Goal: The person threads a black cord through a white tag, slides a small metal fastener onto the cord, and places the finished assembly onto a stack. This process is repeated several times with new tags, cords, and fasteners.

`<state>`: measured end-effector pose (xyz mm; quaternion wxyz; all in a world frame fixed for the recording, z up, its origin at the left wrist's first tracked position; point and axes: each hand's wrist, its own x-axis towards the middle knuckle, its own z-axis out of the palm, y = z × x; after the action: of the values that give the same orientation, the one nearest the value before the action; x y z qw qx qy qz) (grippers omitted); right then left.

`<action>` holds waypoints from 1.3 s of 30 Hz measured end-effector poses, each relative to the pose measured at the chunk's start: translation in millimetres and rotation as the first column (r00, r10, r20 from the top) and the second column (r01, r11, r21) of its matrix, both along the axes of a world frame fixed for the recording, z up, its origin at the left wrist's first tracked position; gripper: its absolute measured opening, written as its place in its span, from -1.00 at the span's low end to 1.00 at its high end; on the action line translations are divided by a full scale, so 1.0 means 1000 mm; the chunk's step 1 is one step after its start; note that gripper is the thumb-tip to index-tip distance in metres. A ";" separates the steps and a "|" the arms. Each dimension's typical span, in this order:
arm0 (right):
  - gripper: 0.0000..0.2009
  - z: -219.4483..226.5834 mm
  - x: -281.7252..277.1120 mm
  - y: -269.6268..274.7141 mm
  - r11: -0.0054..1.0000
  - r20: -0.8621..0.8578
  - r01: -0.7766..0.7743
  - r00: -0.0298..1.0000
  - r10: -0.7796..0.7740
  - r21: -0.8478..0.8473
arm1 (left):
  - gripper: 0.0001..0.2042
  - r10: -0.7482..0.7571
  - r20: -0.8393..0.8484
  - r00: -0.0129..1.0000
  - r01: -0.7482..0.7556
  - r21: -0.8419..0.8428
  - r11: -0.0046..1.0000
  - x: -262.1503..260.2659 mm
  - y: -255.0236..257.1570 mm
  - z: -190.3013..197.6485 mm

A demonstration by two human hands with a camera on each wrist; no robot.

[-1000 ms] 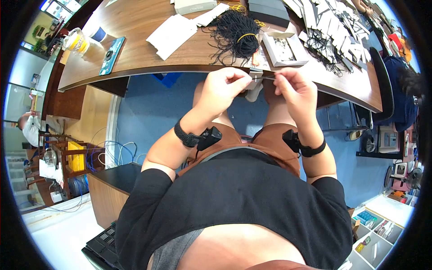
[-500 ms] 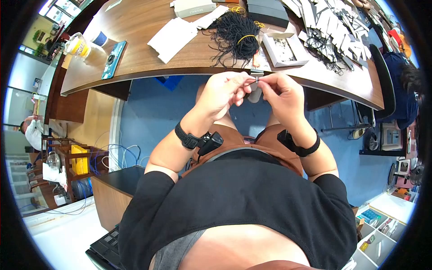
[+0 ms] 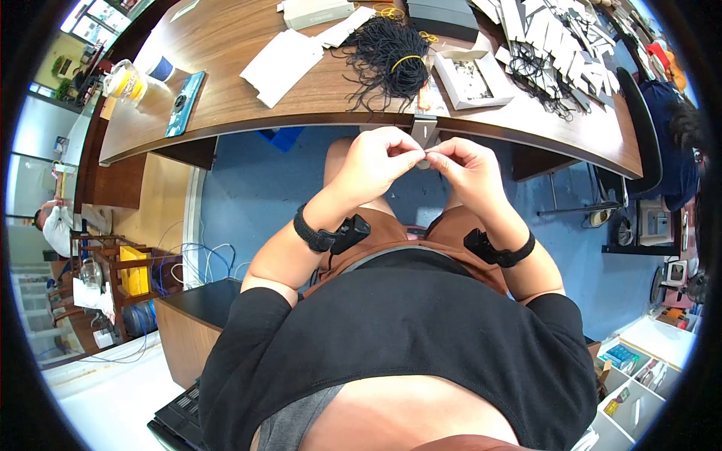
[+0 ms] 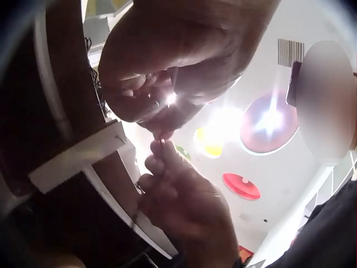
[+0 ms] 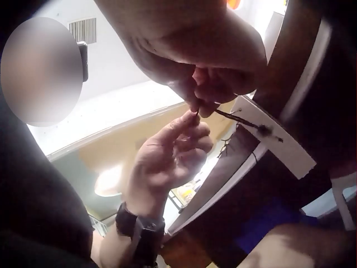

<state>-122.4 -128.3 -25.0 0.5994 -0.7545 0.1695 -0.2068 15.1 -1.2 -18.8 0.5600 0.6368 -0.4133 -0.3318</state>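
My left hand (image 3: 376, 167) and right hand (image 3: 472, 171) meet fingertip to fingertip just off the desk's front edge. Both pinch a thin black cord (image 5: 237, 117), mostly hidden by the fingers. In the right wrist view the cord runs from the right hand's fingers to a dark knot on a white card tag (image 5: 293, 155). The left wrist view shows this white tag (image 4: 72, 159) as a narrow strip with a small hole near one end, below the left hand (image 4: 167, 44). From the head, the tag (image 3: 425, 129) appears greyish beyond the fingertips.
On the desk (image 3: 218, 83) lie a bundle of black cords (image 3: 387, 60), an open white box (image 3: 472, 81), blank white cards (image 3: 282, 68) and a heap of tags with black cords (image 3: 553, 60). A phone (image 3: 185, 104) and a plastic jar (image 3: 128, 84) are at left.
A second ago the hands were apart with cord stretched between them. They came together and shifted slightly toward the body; the fingertips now meet over the cord.
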 end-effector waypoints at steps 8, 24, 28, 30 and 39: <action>-0.89 -0.022 0.016 -0.021 0.976 -0.088 0.196 0.978 -0.188 0.093 | -0.94 0.209 0.236 0.949 -0.181 -0.135 0.974 0.009 -0.017 -0.034; -0.80 -0.004 0.025 -0.009 0.475 0.289 0.319 0.948 -0.137 -0.820 | -0.90 0.155 0.122 0.980 -0.136 -0.152 0.979 -0.003 -0.024 -0.054; -0.80 -0.004 0.026 -0.005 0.511 0.275 0.325 0.946 -0.173 -0.796 | -0.90 0.164 0.138 0.977 -0.145 -0.140 0.980 -0.005 -0.022 -0.050; -0.79 -0.005 0.026 -0.008 0.480 0.281 0.324 0.946 -0.161 -0.816 | -0.87 0.189 0.142 0.972 -0.161 -0.189 0.969 -0.005 -0.023 -0.052; -0.81 0.000 0.021 -0.009 0.458 0.305 0.295 0.951 -0.053 -0.838 | -0.86 0.185 0.173 0.968 -0.156 -0.166 0.974 -0.003 -0.024 -0.056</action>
<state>-101.6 -136.9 -25.0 0.1209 -0.9019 0.0445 -0.4124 11.6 -25.5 -75.2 0.5917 0.6542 -0.4315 -0.1889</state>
